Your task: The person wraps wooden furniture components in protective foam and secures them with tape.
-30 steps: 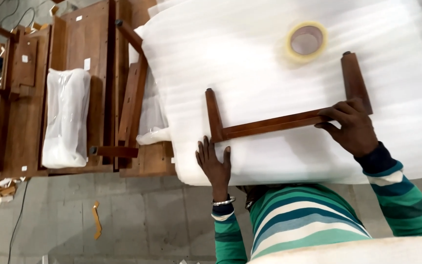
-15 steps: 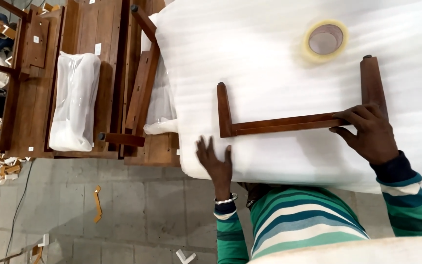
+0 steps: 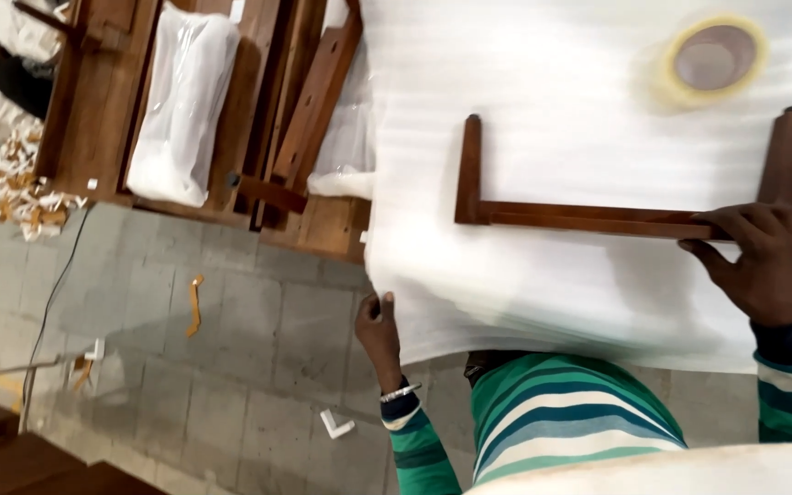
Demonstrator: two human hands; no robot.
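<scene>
1. Bright, even light falls from above; the white foam sheet [image 3: 598,110] is nearly washed out.
2. Soft shadows lie under the wooden frame [image 3: 588,218] and the right hand [image 3: 763,261].
3. The tape roll [image 3: 712,57] smears with motion blur.
4. The grey floor [image 3: 231,367] sits dimmer, edges slightly soft.

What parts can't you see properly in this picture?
All in the head view:
- Left hand: its fingers curl under the white foam sheet edge, so the grip is hidden.
- Right hand: it covers the corner of the wooden frame where rail meets leg.
- Tape roll: blurred, edges unclear.
- What lies under the foam sheet: fully covered.
- Wooden pieces at left: cut off by the top edge.
</scene>
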